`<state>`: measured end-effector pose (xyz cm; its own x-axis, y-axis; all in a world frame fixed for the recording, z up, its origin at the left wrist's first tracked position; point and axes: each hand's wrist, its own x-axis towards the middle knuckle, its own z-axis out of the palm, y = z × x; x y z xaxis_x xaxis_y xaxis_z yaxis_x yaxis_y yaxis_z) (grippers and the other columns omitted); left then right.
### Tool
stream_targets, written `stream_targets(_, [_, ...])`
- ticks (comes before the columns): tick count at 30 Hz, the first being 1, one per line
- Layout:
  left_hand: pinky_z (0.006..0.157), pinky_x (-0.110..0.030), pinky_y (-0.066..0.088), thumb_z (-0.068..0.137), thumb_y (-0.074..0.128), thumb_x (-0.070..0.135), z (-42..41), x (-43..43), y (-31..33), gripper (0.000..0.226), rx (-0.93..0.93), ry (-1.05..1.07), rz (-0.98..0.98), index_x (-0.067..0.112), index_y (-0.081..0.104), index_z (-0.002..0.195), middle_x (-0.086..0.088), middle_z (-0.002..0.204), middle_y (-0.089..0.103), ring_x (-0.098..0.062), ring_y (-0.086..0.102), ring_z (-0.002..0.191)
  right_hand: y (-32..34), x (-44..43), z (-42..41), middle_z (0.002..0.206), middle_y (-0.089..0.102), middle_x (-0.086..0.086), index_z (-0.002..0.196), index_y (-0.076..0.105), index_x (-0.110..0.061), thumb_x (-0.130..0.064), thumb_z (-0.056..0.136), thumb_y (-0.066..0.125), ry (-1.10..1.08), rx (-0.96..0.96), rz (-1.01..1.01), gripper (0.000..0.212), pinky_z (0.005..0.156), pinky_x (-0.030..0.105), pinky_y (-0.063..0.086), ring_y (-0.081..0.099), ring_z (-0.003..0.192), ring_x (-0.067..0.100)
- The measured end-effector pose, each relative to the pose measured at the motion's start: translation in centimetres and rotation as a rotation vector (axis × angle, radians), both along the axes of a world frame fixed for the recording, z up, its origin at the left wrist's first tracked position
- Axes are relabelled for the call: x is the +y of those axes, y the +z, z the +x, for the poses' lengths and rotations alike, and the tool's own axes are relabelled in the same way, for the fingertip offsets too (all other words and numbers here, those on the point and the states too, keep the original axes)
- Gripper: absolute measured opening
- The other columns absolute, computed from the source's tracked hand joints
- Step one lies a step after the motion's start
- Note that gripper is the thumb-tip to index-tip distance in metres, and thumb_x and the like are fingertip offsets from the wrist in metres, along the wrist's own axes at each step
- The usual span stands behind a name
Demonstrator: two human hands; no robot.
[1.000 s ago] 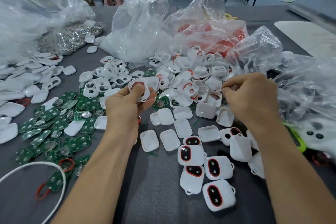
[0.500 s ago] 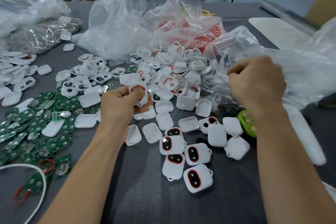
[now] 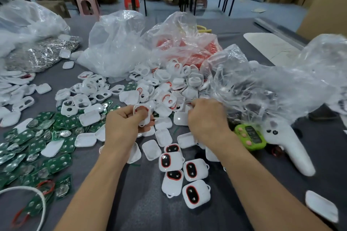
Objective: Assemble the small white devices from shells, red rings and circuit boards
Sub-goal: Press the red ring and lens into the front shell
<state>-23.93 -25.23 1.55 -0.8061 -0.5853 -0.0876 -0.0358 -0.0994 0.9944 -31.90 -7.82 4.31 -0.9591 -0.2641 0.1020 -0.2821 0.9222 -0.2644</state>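
Observation:
My left hand (image 3: 122,125) grips a white shell with a red ring (image 3: 142,111) seated in its opening, thumb pressed on the ring. My right hand (image 3: 207,116) is curled at the edge of the shell pile (image 3: 165,90), fingertips pinching something small and white that I cannot make out. Several finished white devices with red-rimmed black windows (image 3: 180,172) lie between my forearms. Green circuit boards (image 3: 37,146) cover the table's left side. Plain white shell halves (image 3: 163,137) lie just below my hands.
Clear plastic bags stand behind the pile: one white-filled (image 3: 116,47), one holding red rings (image 3: 184,47), one crumpled bag (image 3: 272,84) at the right. A green timer (image 3: 251,137) and a white handheld tool (image 3: 293,148) lie right of my right hand. A white cord (image 3: 37,197) curves at lower left.
My right hand has come down and left from the crumpled bag to the shell pile, close to my left hand. The left hand still holds the same shell. The view has tilted up.

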Motion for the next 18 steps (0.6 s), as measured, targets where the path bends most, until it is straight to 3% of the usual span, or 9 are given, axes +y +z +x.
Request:
stream_targets(2, [0.055, -0.027, 0.06, 0.094, 0.067, 0.001, 0.0, -0.2, 0.0, 0.013, -0.004, 0.012, 0.006, 0.004, 0.076, 0.084, -0.011, 0.072, 0.076, -0.022, 0.076, 0.065, -0.2, -1.7, 0.5, 0.109, 0.07, 0.008, 0.101, 0.067, -0.017, -0.014, 0.086, 0.052, 0.092, 0.046, 0.149, 0.022, 0.099, 0.041, 0.034, 0.055, 0.112, 0.03])
stream_targets(4, [0.055, -0.029, 0.061, 0.093, 0.068, 0.004, -0.1, -0.5, 0.0, 0.013, -0.019, 0.028, 0.015, 0.006, 0.077, 0.084, -0.012, 0.075, 0.077, -0.023, 0.076, 0.066, -0.7, -2.9, 0.9, 0.116, 0.069, 0.007, 0.113, 0.066, -0.019, -0.011, 0.082, 0.05, 0.216, 0.033, 0.151, 0.035, 0.101, 0.043, 0.032, 0.053, 0.114, 0.03])
stream_targets(7, [0.05, -0.031, 0.053, 0.092, 0.07, 0.005, -0.3, -0.7, -0.2, 0.018, -0.033, 0.03, 0.07, 0.009, 0.077, 0.075, -0.015, 0.075, 0.075, -0.026, 0.074, 0.064, -1.2, -3.6, 2.0, 0.123, 0.07, 0.006, 0.135, 0.062, -0.024, -0.004, 0.08, 0.052, 0.401, -0.07, -0.065, 0.06, 0.107, 0.034, 0.03, 0.055, 0.117, 0.027])
stream_targets(9, [0.057, -0.031, 0.048, 0.091, 0.071, 0.004, -0.5, -0.6, -0.4, 0.025, -0.052, 0.027, 0.091, 0.013, 0.075, 0.069, -0.015, 0.071, 0.073, -0.026, 0.07, 0.062, -1.4, -3.3, 2.8, 0.113, 0.075, 0.004, 0.131, 0.067, -0.029, -0.001, 0.082, 0.051, 0.463, -0.168, -0.277, 0.059, 0.096, 0.024, 0.039, 0.06, 0.106, 0.019])
stream_targets(12, [0.055, -0.027, 0.056, 0.092, 0.07, 0.004, -0.7, -0.7, -0.7, 0.016, -0.058, 0.039, 0.135, 0.01, 0.076, 0.079, -0.017, 0.079, 0.077, -0.024, 0.074, 0.066, -1.7, -2.5, 2.4, 0.114, 0.076, 0.0, 0.122, 0.073, -0.03, -0.002, 0.088, 0.049, 0.282, -0.193, -0.378, 0.051, 0.092, 0.029, 0.052, 0.066, 0.105, 0.019])
stream_targets(15, [0.056, -0.025, 0.061, 0.093, 0.07, 0.006, -0.8, -1.0, -0.9, 0.009, -0.072, 0.04, 0.116, 0.008, 0.078, 0.089, -0.015, 0.085, 0.079, -0.024, 0.077, 0.073, -1.5, -0.5, 0.1, 0.108, 0.075, 0.004, 0.113, 0.075, -0.03, -0.007, 0.086, 0.056, 0.059, -0.039, -0.116, 0.04, 0.085, 0.033, 0.048, 0.066, 0.103, 0.029])
stream_targets(18, [0.057, -0.023, 0.059, 0.094, 0.07, 0.005, -0.9, -1.4, -0.8, 0.013, -0.065, 0.044, 0.103, 0.01, 0.079, 0.086, -0.016, 0.085, 0.079, -0.026, 0.078, 0.075, -0.8, 1.1, -1.5, 0.103, 0.073, 0.006, 0.106, 0.076, -0.026, -0.007, 0.083, 0.06, -0.008, -0.118, -0.001, 0.033, 0.078, 0.032, 0.052, 0.067, 0.1, 0.028])
